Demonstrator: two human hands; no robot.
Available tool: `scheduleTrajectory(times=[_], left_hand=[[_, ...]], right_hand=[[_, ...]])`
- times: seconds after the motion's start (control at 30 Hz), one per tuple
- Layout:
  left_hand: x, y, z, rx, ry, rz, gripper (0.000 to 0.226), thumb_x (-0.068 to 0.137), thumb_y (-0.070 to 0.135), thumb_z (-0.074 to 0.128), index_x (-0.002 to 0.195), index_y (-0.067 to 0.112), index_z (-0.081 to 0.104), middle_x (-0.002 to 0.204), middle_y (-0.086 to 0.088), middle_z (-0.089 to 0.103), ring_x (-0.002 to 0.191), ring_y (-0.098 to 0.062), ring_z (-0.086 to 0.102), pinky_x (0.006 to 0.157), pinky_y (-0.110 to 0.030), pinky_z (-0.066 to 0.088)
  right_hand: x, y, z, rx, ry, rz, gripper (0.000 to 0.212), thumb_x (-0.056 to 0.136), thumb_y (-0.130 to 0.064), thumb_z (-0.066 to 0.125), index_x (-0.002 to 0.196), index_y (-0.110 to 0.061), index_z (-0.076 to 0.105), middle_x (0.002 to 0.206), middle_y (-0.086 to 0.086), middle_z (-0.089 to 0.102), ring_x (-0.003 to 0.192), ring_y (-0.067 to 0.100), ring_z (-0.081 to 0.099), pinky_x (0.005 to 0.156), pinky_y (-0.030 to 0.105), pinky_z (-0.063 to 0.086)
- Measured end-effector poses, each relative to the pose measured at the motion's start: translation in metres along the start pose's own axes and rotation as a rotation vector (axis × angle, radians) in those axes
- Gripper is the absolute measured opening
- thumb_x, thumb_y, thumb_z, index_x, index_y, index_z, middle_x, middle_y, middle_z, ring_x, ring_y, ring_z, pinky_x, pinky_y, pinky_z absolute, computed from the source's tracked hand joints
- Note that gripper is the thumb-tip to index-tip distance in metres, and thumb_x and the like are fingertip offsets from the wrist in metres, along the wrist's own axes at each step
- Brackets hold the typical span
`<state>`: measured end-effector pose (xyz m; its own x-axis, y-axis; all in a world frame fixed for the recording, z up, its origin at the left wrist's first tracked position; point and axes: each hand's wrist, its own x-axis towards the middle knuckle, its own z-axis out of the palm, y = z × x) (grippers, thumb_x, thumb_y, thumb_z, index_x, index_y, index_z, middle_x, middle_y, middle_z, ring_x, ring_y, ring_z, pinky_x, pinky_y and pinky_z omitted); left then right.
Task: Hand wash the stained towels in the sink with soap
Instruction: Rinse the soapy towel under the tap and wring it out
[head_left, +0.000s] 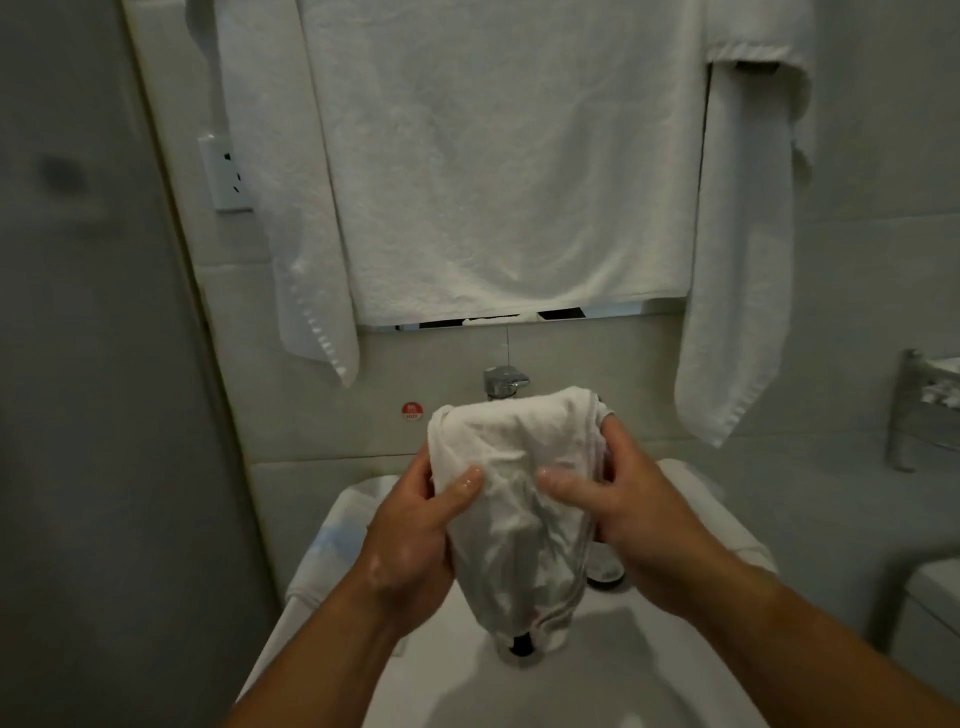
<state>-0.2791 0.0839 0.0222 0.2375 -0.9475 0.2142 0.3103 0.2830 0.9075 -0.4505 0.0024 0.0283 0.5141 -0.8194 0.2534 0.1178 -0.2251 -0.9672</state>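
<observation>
Both hands grasp a damp white towel (511, 499). The left hand (415, 540) grips its 9 o'clock edge with the thumb pressed on the front. The right hand (639, 525) clasps the 3 o'clock edge the same way. The towel hangs bunched between them, over the white sink (457, 686) at 6 o'clock. At 12 o'clock a large hanging towel (509, 182) covers the wall, flanked by a narrow towel (311, 312) at 10 o'clock and a long towel (737, 260) at 2 o'clock. The chrome faucet (504, 382) shows just behind the held towel's top. A wall socket (228, 174) sits at 10 o'clock, and a red sticker (412, 410) is near the faucet's 8 o'clock.
</observation>
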Motion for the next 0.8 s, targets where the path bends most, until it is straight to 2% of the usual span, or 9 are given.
scheduleTrajectory(times=[0.07,0.1,0.17,0.23,0.37,0.47,0.53,0.67,0.8], left_hand=[[0.001,-0.004,0.004,0.008,0.008,-0.003,0.047,0.090,0.012,0.062,0.131,0.034,0.056,0.125,-0.005,0.072,0.114,-0.031,0.069,0.094,-0.050,0.057],[0.004,-0.005,0.004,0.017,0.034,0.002,0.045,0.091,0.011,0.062,0.132,0.031,0.057,0.124,-0.006,0.072,0.113,-0.031,0.069,0.096,-0.052,0.056],[0.012,-0.006,-0.002,0.040,0.114,0.038,0.041,0.091,0.011,0.064,0.131,0.018,0.060,0.120,-0.011,0.073,0.110,-0.033,0.070,0.096,-0.052,0.054],[0.015,-0.010,-0.008,0.050,0.167,0.050,0.046,0.088,0.019,0.070,0.132,0.011,0.061,0.120,-0.014,0.072,0.110,-0.034,0.070,0.097,-0.052,0.053],[0.002,-0.033,-0.004,0.257,0.120,-0.013,0.050,0.093,0.031,0.071,0.139,0.036,0.051,0.126,0.005,0.071,0.112,-0.023,0.070,0.092,-0.051,0.058],[0.005,-0.049,0.000,0.398,0.226,0.060,0.058,0.095,0.043,0.066,0.144,0.052,0.036,0.135,0.011,0.063,0.118,-0.018,0.065,0.094,-0.051,0.057],[0.011,-0.051,0.007,0.517,0.380,0.149,0.062,0.099,0.044,0.058,0.152,0.047,0.026,0.143,0.010,0.056,0.125,-0.018,0.058,0.104,-0.045,0.051],[0.011,-0.041,0.015,0.690,0.513,0.283,0.060,0.100,0.043,0.055,0.155,0.034,0.032,0.136,0.006,0.058,0.125,-0.018,0.057,0.105,-0.036,0.048],[0.006,-0.012,-0.006,0.964,0.355,0.337,0.064,0.093,0.052,0.065,0.149,0.027,0.045,0.124,0.012,0.062,0.113,-0.010,0.059,0.088,-0.013,0.044]], right_hand=[[-0.002,0.005,0.010,-0.437,0.136,-0.059,0.074,0.086,-0.039,0.078,0.148,-0.039,0.037,0.135,-0.019,0.058,0.119,0.010,0.059,0.101,0.037,0.052],[-0.001,0.005,0.011,-0.486,0.226,-0.094,0.066,0.088,-0.036,0.077,0.144,-0.036,0.042,0.129,-0.020,0.059,0.114,0.007,0.059,0.097,0.030,0.051],[0.001,0.002,0.005,-0.307,0.286,-0.068,0.039,0.089,-0.025,0.077,0.124,-0.027,0.061,0.110,-0.013,0.071,0.097,0.010,0.069,0.080,0.024,0.055],[0.004,-0.001,0.000,-0.011,0.267,0.025,0.021,0.090,-0.016,0.075,0.110,-0.015,0.072,0.095,0.002,0.078,0.084,0.021,0.076,0.072,0.035,0.062],[0.004,-0.001,0.007,0.184,0.227,0.126,0.014,0.102,-0.022,0.059,0.109,-0.021,0.071,0.094,0.004,0.079,0.085,0.026,0.077,0.073,0.045,0.063],[0.006,0.015,0.013,-0.258,0.264,0.072,0.034,0.103,-0.045,0.051,0.135,-0.038,0.057,0.125,-0.008,0.070,0.114,0.020,0.067,0.097,0.045,0.055],[0.002,0.024,0.024,-0.570,0.260,0.009,0.047,0.103,-0.051,0.046,0.149,-0.041,0.040,0.139,-0.012,0.058,0.127,0.016,0.056,0.106,0.032,0.044],[-0.004,0.028,0.028,-0.664,0.311,-0.234,0.050,0.103,-0.042,0.053,0.150,-0.032,0.042,0.123,-0.013,0.064,0.111,0.008,0.062,0.089,0.010,0.042],[0.001,0.017,-0.012,-0.462,0.245,-0.293,0.017,0.097,-0.027,0.065,0.113,-0.025,0.073,0.094,-0.014,0.076,0.085,0.005,0.071,0.071,0.016,0.053]])
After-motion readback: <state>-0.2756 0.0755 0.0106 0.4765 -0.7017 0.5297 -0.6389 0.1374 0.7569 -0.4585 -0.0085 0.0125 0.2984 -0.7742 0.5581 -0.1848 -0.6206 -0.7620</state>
